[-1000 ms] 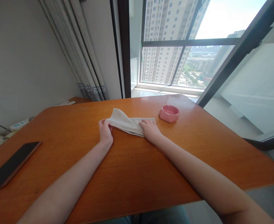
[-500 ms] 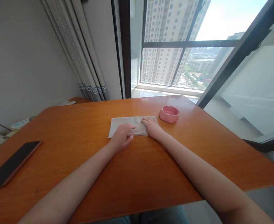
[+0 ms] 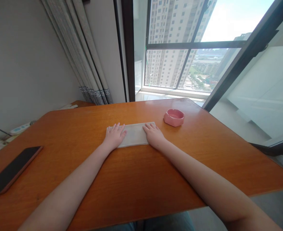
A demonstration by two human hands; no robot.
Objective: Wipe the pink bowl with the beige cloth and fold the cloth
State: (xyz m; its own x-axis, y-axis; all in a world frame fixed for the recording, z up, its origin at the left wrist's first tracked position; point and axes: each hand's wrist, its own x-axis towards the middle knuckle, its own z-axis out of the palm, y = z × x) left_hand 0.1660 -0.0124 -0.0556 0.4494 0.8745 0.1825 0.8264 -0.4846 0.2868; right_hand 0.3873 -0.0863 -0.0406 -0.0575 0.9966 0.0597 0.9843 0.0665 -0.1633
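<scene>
A folded pale cloth [image 3: 135,134] lies flat on the wooden table, forming a long rectangle. My left hand [image 3: 114,137] rests on its left end, palm down with fingers spread. On the cloth's right end lies my right hand [image 3: 154,135], also flat, its fingers stretched out. Both hands press on the cloth from above without gripping it. Just beyond my right hand, a pink ashtray [image 3: 174,118] stands apart from the cloth.
The orange-brown table [image 3: 131,179] reaches toward a window. A long dark pad with a reddish edge [image 3: 13,170] lies at the left. Behind hangs a grey curtain [image 3: 83,57]; a white power strip [image 3: 21,128] sits past the left edge.
My left hand has moved left and gone from curled to flat on the cloth's left end. The cloth has shifted left and slightly nearer, turning a little. My right hand stays on its right end.
</scene>
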